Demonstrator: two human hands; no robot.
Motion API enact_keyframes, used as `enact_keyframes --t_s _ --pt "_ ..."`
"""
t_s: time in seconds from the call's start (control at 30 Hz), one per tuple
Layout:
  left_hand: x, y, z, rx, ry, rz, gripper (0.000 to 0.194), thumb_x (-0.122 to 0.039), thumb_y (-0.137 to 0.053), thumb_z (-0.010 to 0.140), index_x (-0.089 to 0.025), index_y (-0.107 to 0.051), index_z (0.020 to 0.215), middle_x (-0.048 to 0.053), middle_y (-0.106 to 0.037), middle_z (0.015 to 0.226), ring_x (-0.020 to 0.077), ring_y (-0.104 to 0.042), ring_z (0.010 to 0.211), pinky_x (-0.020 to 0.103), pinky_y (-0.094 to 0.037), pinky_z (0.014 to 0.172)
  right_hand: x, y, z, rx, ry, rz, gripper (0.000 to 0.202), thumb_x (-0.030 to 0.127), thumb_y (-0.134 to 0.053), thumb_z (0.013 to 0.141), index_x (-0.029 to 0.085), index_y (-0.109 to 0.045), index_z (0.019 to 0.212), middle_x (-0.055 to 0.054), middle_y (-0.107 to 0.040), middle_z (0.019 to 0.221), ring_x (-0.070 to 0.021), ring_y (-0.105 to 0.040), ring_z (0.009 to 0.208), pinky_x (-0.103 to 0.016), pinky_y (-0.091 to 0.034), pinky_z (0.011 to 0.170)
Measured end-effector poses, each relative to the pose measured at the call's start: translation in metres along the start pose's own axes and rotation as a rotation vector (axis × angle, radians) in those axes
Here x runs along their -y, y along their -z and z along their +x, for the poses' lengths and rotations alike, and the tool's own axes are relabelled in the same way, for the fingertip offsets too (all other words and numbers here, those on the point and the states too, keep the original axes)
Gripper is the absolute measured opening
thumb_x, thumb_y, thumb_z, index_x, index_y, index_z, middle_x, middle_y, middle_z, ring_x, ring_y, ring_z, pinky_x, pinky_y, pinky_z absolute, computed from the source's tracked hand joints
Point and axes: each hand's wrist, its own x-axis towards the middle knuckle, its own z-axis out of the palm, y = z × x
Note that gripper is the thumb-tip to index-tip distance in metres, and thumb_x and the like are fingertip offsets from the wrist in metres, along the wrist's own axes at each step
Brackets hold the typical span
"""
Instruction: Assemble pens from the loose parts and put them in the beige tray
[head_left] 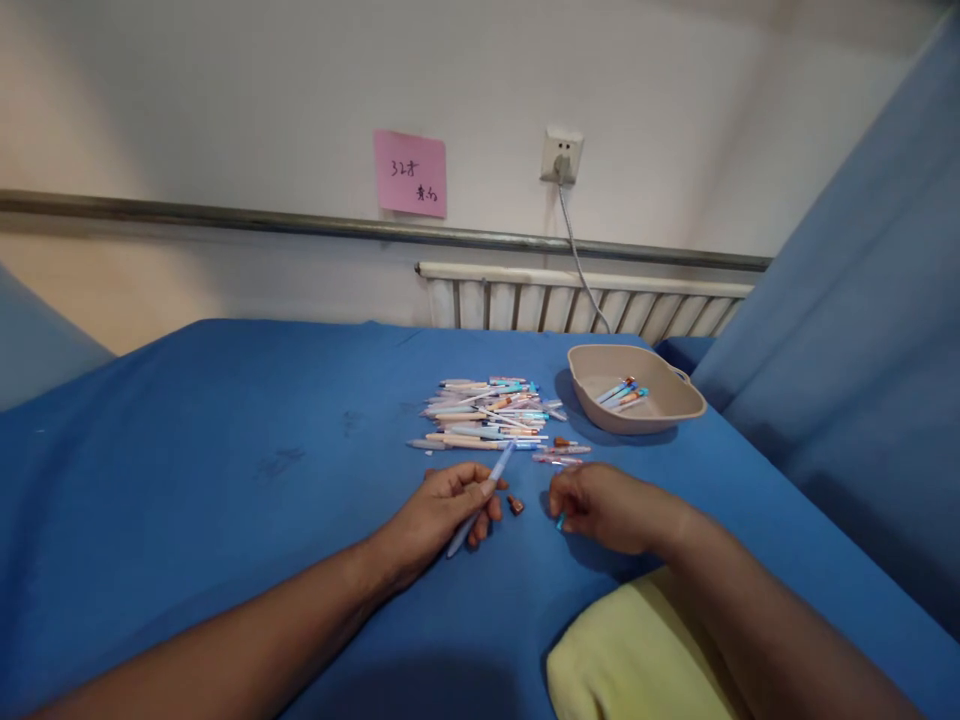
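My left hand [459, 500] is closed around a pale blue pen [500, 463], tilted with its upper end pointing away from me. My right hand [600, 505] is bent in a pinch over the blue cloth, holding a small turquoise piece [560, 521] that barely shows under the fingers. Between the two hands lies a small brown piece [515, 504]. Just beyond my left hand is a pile of pens [480, 415] in white, pale blue and peach. A few clear pinkish pen parts [559, 455] and another brown piece [562, 441] lie at the pile's near right.
A beige basin [637, 415] with several pens in it stands at the right, beyond my right hand. Yellow cloth [637, 650] lies under my right forearm. Behind the blue-covered surface [187, 450] are a radiator [517, 300], a rail and a plugged-in cable. A blue curtain [847, 330] hangs right.
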Motion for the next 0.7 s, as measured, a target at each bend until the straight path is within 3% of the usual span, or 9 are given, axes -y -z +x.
enact_keyframes --t_s 0.13,0.4,0.5,0.63,0.7 --pt "-0.002 0.001 -0.001 0.008 -0.023 0.033 0.036 -0.045 -0.06 0.081 -0.011 -0.058 0.093 0.003 -0.063 0.076 0.0055 -0.047 0.047 0.019 -0.038 0.045 0.006 -0.004 0.004 -0.026 0.068 -0.207 0.016 0.005 -0.057 0.068 0.019 -0.062 0.073 -0.001 -0.063 0.073 -0.0145 -0.053 0.068 -0.023 -0.035 0.06" --pt "0.001 0.006 -0.001 -0.005 -0.047 0.161 0.032 -0.044 -0.058 0.083 -0.013 -0.06 0.092 0.0 -0.061 0.072 0.0053 -0.046 0.048 0.018 -0.036 0.045 0.024 0.002 0.001 -0.02 0.065 -0.3 0.008 0.012 -0.053 0.078 0.016 -0.058 0.081 -0.008 -0.061 0.088 -0.0176 -0.056 0.08 -0.026 -0.038 0.069" --pt "0.001 0.006 -0.001 -0.016 -0.062 0.183 0.031 -0.044 -0.057 0.083 -0.014 -0.059 0.092 0.0 -0.061 0.072 0.0053 -0.046 0.047 0.018 -0.036 0.045 0.024 0.004 0.006 -0.14 0.08 -0.038 0.004 0.016 -0.049 0.084 0.017 -0.053 0.082 -0.005 -0.061 0.082 -0.0157 -0.056 0.078 -0.027 -0.041 0.071" --pt "-0.003 0.004 -0.003 -0.012 -0.096 0.3 0.031 -0.042 -0.055 0.085 -0.014 -0.061 0.095 0.0 -0.06 0.073 0.006 -0.046 0.049 0.018 -0.037 0.046 0.016 -0.002 0.018 -0.239 0.019 0.588 0.019 0.037 -0.049 0.087 0.02 -0.046 0.08 0.003 -0.055 0.063 -0.0115 -0.051 0.054 -0.025 -0.044 0.055" --pt "-0.006 0.002 -0.006 -0.003 -0.108 0.371 0.031 -0.041 -0.052 0.086 -0.014 -0.063 0.097 0.0 -0.059 0.071 0.0065 -0.046 0.05 0.018 -0.037 0.047 0.013 -0.006 0.023 -0.295 -0.022 0.778 0.027 0.046 -0.052 0.084 0.02 -0.047 0.077 0.005 -0.051 0.058 -0.0093 -0.045 0.046 -0.023 -0.042 0.048"
